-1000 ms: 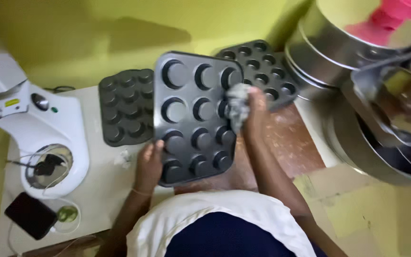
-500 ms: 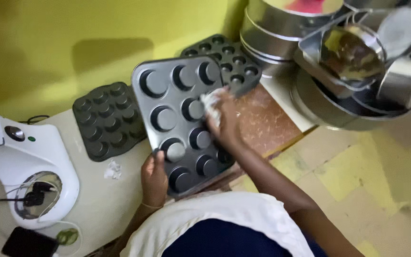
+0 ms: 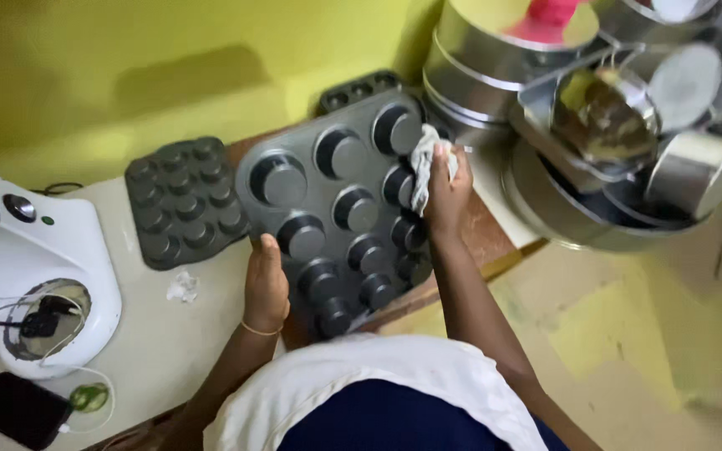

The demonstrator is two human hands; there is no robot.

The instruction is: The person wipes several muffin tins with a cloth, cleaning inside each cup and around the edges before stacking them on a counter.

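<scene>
A dark grey muffin tray is tilted up from the counter in front of me. My left hand grips its left edge near the lower cups. A white cloth is bunched in my right hand, which presses it against the cups along the tray's right side.
A smaller dark muffin tray lies flat to the left, another behind. A white stand mixer and a black phone sit at far left. Stacked round metal cake tins and bowls crowd the right. A crumpled paper scrap lies on the counter.
The view has shifted left and down, so everything sits further right in frame. My right hand with the cloth moved up the tray's right side toward its top cups.
</scene>
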